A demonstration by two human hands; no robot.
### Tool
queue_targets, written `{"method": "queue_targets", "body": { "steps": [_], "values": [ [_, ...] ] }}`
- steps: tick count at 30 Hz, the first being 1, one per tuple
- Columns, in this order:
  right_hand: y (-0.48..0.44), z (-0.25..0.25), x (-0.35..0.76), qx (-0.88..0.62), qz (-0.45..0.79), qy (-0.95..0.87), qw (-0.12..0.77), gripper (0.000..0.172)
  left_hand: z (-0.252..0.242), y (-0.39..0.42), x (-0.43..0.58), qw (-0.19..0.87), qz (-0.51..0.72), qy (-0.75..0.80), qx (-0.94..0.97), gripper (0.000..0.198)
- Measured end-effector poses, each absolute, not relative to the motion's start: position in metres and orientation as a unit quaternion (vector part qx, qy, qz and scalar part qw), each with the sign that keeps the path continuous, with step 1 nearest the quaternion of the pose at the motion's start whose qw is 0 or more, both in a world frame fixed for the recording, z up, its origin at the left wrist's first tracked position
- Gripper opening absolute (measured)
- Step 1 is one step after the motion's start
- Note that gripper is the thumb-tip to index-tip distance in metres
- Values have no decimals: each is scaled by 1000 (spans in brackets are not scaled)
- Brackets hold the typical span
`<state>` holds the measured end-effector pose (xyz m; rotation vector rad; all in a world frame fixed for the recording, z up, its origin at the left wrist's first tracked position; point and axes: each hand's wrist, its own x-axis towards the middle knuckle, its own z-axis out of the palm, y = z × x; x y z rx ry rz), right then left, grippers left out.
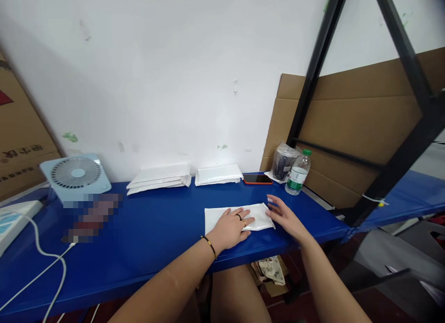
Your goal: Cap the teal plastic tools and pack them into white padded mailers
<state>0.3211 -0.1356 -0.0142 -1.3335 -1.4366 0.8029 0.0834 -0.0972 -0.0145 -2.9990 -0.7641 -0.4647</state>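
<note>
A white padded mailer (216,216) lies flat near the front edge of the blue table. My left hand (232,228) rests palm down on it, fingers stretched out to the right, with rings on the fingers and a dark bracelet at the wrist. At the mailer's right end, my right hand (282,216) has its fingers apart beside the edge; whether the fingertips touch it I cannot tell. Against the wall lie a stack of white mailers (162,178) and, to its right, a smaller white stack (218,174).
A phone (257,179), a bagged dark cup (283,163) and a green-capped bottle (298,174) stand at the back right. On the left are a light-blue fan (75,174), a power strip (19,221) and white cables (52,255). A black metal frame (313,68) rises at right.
</note>
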Motion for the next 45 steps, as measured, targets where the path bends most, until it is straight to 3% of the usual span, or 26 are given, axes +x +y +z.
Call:
{"method": "queue_targets", "body": {
  "steps": [2,3,10,13,16,17,21,24,26,28,31,34,36,40,42,45],
  "values": [
    [-154,-15,325,-529,311,-688,387,81,-13,-96,84,1,-150,-241,-959,38],
    [-161,-17,327,-534,277,-714,359,79,-12,-95,83,-7,-152,-237,-959,37],
    [-152,-39,317,-535,81,-750,379,36,10,-87,63,-153,-185,-146,-960,43],
    [-141,-18,302,-478,68,-790,378,20,26,-89,41,-196,-181,-125,-956,47],
    [-132,20,281,-463,70,-803,369,16,34,-86,9,-190,-214,-183,-941,68],
    [-128,34,273,-466,67,-800,372,16,34,-83,-3,-188,-231,-226,-928,66],
    [-92,75,235,-504,99,-737,439,23,35,-57,-62,-263,-296,-388,-832,25],
    [-41,86,194,-493,244,-667,502,30,45,-24,-111,-409,-400,-398,-717,42],
    [2,84,160,-473,321,-614,544,48,55,7,-142,-446,-504,-415,-612,55],
    [48,78,123,-468,373,-591,541,60,64,42,-169,-395,-584,-476,-526,59],
    [110,62,70,-516,358,-591,506,47,69,90,-196,-246,-599,-583,-492,53],
    [147,45,36,-545,327,-596,491,33,58,115,-195,-34,-507,-672,-538,51],
    [156,38,34,-550,294,-605,495,31,43,117,-181,66,-419,-647,-634,51],
    [144,33,95,-534,227,-651,489,33,17,110,-151,93,-284,-553,-778,51],
    [131,32,148,-507,134,-754,395,41,11,111,-145,96,-273,-561,-776,51],
    [116,27,225,-537,9,-824,182,71,11,118,-145,90,-272,-569,-771,50]
  ]
}}
